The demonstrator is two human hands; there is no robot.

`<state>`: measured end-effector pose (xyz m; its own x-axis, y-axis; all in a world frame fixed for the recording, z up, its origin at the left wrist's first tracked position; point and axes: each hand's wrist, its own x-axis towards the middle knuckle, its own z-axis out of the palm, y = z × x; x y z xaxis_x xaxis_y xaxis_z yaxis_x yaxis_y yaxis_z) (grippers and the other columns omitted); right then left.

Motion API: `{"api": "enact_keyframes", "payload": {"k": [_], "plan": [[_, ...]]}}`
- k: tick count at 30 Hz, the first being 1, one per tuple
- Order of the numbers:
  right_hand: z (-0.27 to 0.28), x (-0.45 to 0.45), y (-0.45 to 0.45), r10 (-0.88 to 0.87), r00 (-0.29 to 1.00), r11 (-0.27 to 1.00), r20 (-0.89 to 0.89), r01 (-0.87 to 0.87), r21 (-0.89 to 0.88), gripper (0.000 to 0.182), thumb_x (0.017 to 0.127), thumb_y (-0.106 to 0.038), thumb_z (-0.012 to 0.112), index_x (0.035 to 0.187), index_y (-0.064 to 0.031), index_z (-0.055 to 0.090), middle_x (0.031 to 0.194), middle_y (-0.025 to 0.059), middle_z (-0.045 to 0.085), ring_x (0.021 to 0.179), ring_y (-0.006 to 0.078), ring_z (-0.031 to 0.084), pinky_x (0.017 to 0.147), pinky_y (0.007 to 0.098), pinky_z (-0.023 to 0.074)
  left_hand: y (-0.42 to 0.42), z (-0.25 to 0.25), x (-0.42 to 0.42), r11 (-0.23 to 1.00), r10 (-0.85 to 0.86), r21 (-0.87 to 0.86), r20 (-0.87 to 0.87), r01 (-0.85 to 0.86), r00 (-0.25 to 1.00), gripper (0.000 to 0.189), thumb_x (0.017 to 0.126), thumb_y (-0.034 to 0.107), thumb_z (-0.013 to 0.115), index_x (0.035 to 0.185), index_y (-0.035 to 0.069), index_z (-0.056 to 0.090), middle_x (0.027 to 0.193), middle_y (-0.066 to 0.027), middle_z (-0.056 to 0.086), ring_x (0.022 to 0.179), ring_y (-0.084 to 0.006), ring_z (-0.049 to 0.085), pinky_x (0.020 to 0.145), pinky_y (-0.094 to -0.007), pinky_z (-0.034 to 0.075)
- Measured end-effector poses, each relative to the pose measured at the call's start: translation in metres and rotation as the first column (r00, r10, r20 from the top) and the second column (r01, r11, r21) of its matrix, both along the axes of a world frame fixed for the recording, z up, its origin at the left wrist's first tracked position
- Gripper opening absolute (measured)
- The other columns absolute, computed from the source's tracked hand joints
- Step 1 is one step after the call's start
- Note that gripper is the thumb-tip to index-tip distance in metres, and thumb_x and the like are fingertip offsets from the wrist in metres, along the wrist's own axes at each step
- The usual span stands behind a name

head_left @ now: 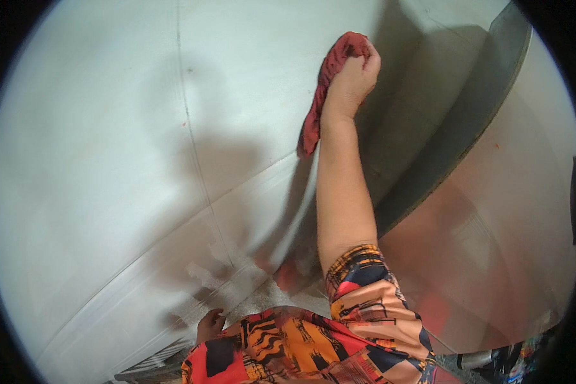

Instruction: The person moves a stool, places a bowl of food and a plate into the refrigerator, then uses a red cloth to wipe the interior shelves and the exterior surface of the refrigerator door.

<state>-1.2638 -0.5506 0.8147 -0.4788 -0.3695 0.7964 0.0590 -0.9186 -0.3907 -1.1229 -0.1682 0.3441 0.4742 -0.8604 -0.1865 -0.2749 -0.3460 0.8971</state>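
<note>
A bunched dark red cloth hangs from my right hand, whose fingers are closed on its upper end. The arm is stretched far out, over a large pale smooth panel. The cloth lies along or close against this panel; its lower end trails beside the wrist. Down by my body, my left hand shows only partly, with bent fingers. I see nothing held in it, but the palm is hidden.
A thin dark seam runs down the pale panel, crossed by a slanting line. To the right stands a dark curved edge, with a glossy reflecting panel beyond it. Mixed items sit at the lower right. My shadow falls across the panel.
</note>
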Motion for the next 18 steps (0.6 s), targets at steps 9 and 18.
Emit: {"api": "enact_keyframes", "payload": {"k": [9, 18], "plan": [[-0.21, 0.002, 0.114, -0.029, 0.871, 1.0, -0.491, 0.022, -0.021, 0.066, 0.073, -0.002, 0.052, 0.134, 0.0048, 0.029, 0.139, 0.0296, 0.024, 0.13, 0.0455, 0.022, 0.108, 0.051, 0.0121, -0.018, 0.034, -0.028, 1.0, -0.002, 0.003, -0.151, 0.002, 0.989, 0.031, 0.084, 0.02, 0.059, 0.112, 0.006, 0.058, 0.081, -0.0076, 0.062, 0.068, -0.0135, 0.057, 0.062, -0.0265, 0.045], [0.029, -0.115, 0.058, -0.214, 0.9, 0.962, -0.381, 0.127, -0.241, 0.065, 0.083, -0.014, 0.049, 0.138, 0.0051, 0.021, 0.141, 0.0294, 0.02, 0.132, 0.0406, 0.02, 0.109, 0.0441, 0.014, 0.031, 0.081, -0.086, 0.995, -0.078, 0.057, -0.145, 0.087, 0.986, 0.031, 0.085, 0.018, 0.058, 0.114, 0.007, 0.056, 0.081, -0.0051, 0.06, 0.068, -0.0111, 0.056, 0.061, -0.0262, 0.046]]}}
